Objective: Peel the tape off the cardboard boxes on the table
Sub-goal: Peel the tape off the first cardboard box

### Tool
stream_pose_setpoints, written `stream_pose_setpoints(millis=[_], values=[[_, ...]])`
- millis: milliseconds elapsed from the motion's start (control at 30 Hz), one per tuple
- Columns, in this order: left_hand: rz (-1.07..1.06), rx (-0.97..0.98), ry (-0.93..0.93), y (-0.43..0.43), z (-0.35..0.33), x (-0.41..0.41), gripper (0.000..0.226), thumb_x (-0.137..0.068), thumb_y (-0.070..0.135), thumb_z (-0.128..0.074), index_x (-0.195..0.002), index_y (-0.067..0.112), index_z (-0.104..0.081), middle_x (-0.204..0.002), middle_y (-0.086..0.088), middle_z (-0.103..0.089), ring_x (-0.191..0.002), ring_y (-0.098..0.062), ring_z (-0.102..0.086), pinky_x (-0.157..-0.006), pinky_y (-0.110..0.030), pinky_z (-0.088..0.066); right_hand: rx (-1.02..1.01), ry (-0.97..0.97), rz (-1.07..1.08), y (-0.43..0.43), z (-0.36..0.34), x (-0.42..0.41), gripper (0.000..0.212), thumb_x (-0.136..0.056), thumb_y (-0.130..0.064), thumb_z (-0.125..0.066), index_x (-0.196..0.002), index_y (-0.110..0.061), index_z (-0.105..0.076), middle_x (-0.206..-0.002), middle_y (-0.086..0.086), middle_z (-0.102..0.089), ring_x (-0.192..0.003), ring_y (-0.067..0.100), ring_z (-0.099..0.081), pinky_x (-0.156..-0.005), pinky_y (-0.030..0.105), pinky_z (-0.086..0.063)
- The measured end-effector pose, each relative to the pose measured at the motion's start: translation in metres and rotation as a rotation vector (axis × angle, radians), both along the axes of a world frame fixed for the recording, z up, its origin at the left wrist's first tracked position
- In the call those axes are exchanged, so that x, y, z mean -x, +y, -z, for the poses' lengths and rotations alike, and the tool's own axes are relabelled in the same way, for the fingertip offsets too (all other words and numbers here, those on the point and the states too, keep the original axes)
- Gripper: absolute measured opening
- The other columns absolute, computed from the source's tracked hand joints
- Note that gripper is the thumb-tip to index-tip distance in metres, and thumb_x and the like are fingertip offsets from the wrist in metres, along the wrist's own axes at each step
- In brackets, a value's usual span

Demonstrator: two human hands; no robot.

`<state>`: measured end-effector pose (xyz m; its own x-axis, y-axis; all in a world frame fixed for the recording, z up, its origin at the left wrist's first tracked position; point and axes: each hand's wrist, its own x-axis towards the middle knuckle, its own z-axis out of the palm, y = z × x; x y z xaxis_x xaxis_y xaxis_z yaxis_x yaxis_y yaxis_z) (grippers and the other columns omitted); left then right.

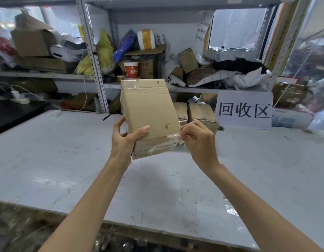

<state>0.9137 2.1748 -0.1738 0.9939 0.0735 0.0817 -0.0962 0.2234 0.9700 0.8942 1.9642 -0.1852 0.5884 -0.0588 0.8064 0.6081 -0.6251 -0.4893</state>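
My left hand [125, 138] grips the cardboard box [150, 113] above the table [66, 160]; my right hand [197, 137] pinches the tape [168, 142] edge. Peeling under way; next, probably a steady pull.

Packaging-recycling storeroom. Beyond the left hand [124, 140], metal shelving [90, 46] is holding crumpled cartons [32, 42]. Beyond and right of the right hand [199, 140], a "回收区" sign [244, 110] is standing.

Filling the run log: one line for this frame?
left hand: holds box above table | right hand: pinches tape at box's lower right edge | tape: mostly still on box
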Motion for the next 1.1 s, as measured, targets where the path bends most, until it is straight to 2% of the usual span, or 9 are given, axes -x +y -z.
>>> stream_pose_setpoints(millis=[200,267,400,500,633,767,867,967,1100], values=[[0.006,0.151,0.160,0.002,0.000,-0.005,0.052,-0.076,0.038,-0.075,-0.123,0.026,-0.058,-0.110,-0.006,-0.065,-0.099,-0.026,-0.062,-0.074,-0.052,-0.057,-0.163,0.114,-0.117,-0.005,-0.003,0.006,0.026,-0.081,0.020,-0.055,-0.075,-0.005,-0.052,-0.096,0.007,-0.070,-0.096,0.016,-0.069,-0.078,0.028,-0.058],[0.041,0.107,0.156,0.005,0.003,-0.007,0.055,-0.073,0.041,-0.072,-0.124,0.025,-0.058,-0.108,-0.006,-0.063,-0.099,-0.027,-0.061,-0.079,-0.059,-0.054,-0.196,0.162,-0.118,-0.006,-0.003,0.008,0.022,-0.083,0.011,-0.062,-0.079,-0.008,-0.051,-0.096,0.006,-0.071,-0.096,0.016,-0.069,-0.079,0.027,-0.058],[0.125,0.064,0.240,-0.001,0.013,-0.005,0.057,-0.067,0.045,-0.072,-0.118,0.019,-0.063,-0.099,-0.009,-0.063,-0.088,-0.027,-0.063,-0.060,-0.041,-0.058,-0.247,0.243,-0.039,-0.005,-0.013,0.004,0.029,-0.078,-0.018,-0.078,-0.090,-0.015,-0.052,-0.086,-0.004,-0.067,-0.080,0.005,-0.069,-0.066,0.020,-0.058],[0.140,0.062,0.340,-0.003,0.027,-0.004,0.046,-0.085,0.038,-0.069,-0.124,0.015,-0.061,-0.106,-0.011,-0.064,-0.090,-0.029,-0.064,-0.064,-0.041,-0.058,-0.155,0.273,-0.031,-0.003,-0.011,0.003,0.029,-0.076,-0.015,-0.080,-0.091,-0.015,-0.055,-0.082,-0.004,-0.066,-0.076,0.007,-0.068,-0.063,0.022,-0.058],[-0.013,-0.381,0.163,-0.005,0.049,-0.004,0.088,-0.086,0.032,-0.075,-0.155,0.039,-0.020,-0.149,-0.013,-0.032,-0.131,-0.029,-0.042,-0.103,-0.048,-0.046,-0.081,0.321,-0.074,0.004,0.001,0.007,0.022,-0.069,0.001,-0.081,-0.083,-0.006,-0.065,-0.085,0.004,-0.070,-0.083,0.017,-0.070,-0.076,0.027,-0.058],[-0.022,-0.718,-0.245,-0.023,0.040,-0.003,0.055,-0.083,0.058,-0.064,-0.133,0.057,-0.042,-0.151,0.006,-0.019,-0.137,-0.014,-0.016,-0.110,-0.034,-0.020,0.043,0.286,-0.156,0.014,0.009,0.010,0.022,-0.072,0.005,-0.076,-0.090,-0.004,-0.068,-0.094,0.008,-0.066,-0.088,0.017,-0.065,-0.084,0.030,-0.055],[0.078,-0.856,-0.218,-0.031,0.041,-0.009,0.043,-0.086,0.054,-0.066,-0.127,0.044,-0.058,-0.155,0.004,-0.025,-0.145,-0.018,-0.008,-0.114,-0.039,-0.016,-0.001,0.291,-0.080,0.011,0.011,0.010,0.030,-0.072,-0.005,-0.079,-0.098,-0.009,-0.067,-0.101,0.004,-0.063,-0.093,0.015,-0.061,-0.085,0.024,-0.051],[0.090,-0.927,-0.187,-0.035,0.049,-0.012,0.058,-0.076,0.061,-0.071,-0.129,0.042,-0.055,-0.154,0.006,-0.024,-0.145,-0.018,-0.006,-0.115,-0.049,-0.018,0.093,0.312,0.148,0.002,0.015,0.010,0.028,-0.073,-0.017,-0.081,-0.099,-0.012,-0.071,-0.098,0.001,-0.063,-0.088,0.013,-0.058,-0.077,0.025,-0.049],[0.081,-0.939,-0.211,-0.039,0.053,-0.012,0.071,-0.067,0.063,-0.077,-0.130,0.040,-0.051,-0.152,0.008,-0.020,-0.147,-0.022,-0.002,-0.116,-0.053,-0.019,-0.043,0.400,0.061,-0.015,0.013,0.008,0.021,-0.075,0.002,-0.074,-0.092,-0.009,-0.076,-0.087,0.003,-0.074,-0.075,0.009,-0.068,-0.071,0.022,-0.057]])
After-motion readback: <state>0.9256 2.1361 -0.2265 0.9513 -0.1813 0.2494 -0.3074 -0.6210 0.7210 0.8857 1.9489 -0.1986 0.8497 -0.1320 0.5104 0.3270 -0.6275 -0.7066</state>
